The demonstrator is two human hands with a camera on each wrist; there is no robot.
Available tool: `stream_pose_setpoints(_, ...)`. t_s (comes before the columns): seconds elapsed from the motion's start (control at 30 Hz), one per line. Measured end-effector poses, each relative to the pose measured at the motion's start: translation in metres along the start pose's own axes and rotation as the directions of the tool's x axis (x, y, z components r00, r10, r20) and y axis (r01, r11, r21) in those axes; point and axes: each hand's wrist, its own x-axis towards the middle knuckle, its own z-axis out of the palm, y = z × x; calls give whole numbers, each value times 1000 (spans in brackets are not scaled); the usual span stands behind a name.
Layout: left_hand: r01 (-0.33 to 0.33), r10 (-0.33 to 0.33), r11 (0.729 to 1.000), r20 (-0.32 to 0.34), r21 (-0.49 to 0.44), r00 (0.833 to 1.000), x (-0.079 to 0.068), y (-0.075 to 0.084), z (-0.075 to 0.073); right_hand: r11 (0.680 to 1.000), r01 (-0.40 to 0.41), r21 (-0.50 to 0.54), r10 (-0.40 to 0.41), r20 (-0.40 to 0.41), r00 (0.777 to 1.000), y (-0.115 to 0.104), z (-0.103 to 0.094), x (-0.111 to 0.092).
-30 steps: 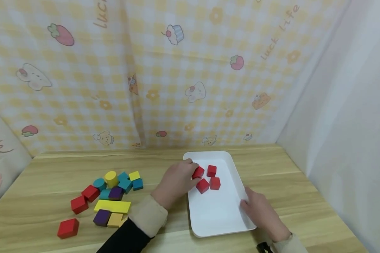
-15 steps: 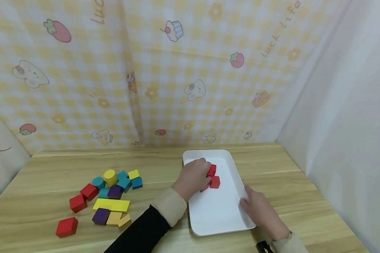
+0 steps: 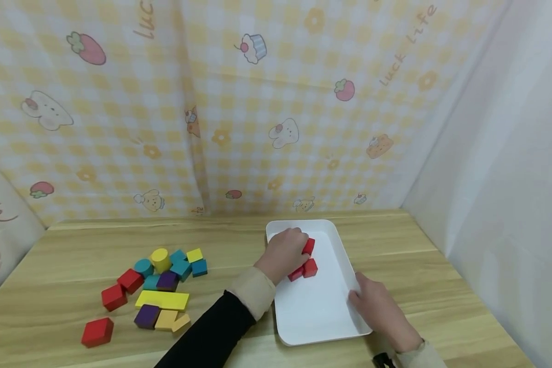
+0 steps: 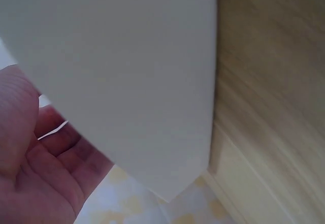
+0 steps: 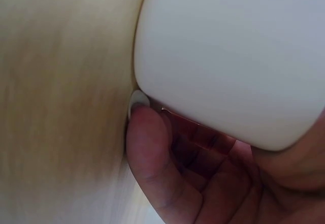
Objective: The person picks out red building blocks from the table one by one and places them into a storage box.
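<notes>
A white tray [image 3: 322,312] lies on the wooden table. Over its left rim reaches my left hand [image 3: 283,253], fingers curled at a small group of red cubes. One red cube [image 3: 309,246] shows between forefinger and thumb, and another red cube [image 3: 310,268] and a partly covered red cube [image 3: 296,274] sit just below the thumb. The hand hides the rest of the group. In the left wrist view, the tray's wall covers the fingertips of the left hand [image 4: 45,158]. My right hand [image 3: 381,306] grips the tray's right edge, its thumb [image 5: 147,137] against the rim.
Left of the tray lie loose blocks: a yellow plank [image 3: 162,300], a yellow cylinder [image 3: 161,260], a purple block [image 3: 147,316], a teal cylinder [image 3: 144,268] and several red blocks, including a red block [image 3: 97,332] nearest the front. A patterned cloth [image 3: 239,112] hangs behind the table.
My left hand has moved right and deeper into the tray, bringing its red cube up to the others, which have shifted slightly. The right hand has kept its hold on the tray.
</notes>
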Motion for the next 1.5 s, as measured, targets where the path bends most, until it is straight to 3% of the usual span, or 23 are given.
stream_pose_setpoints(0.13,-12,12,998,5,61,1000,3,-3,4,1000,6,4,-6,-7,1000,-1,0,0)
stream_pose_setpoints(0.47,-45,45,993,0,106,999,6,-6,9,1000,2,-5,-2,0,1000,-1,0,0)
stream_pose_setpoints(1.0,-74,71,989,28,131,997,7,-8,9,999,12,-34,-13,-16,1000,-1,1,-1)
stream_pose_setpoints(1.27,-116,119,982,-6,149,993,-3,-8,-4,999,8,-53,-9,-8,1000,-2,3,0)
stream_pose_setpoints(1.5,-130,137,977,-27,170,990,-29,-9,-37,998,8,-57,-8,3,1000,-2,1,0)
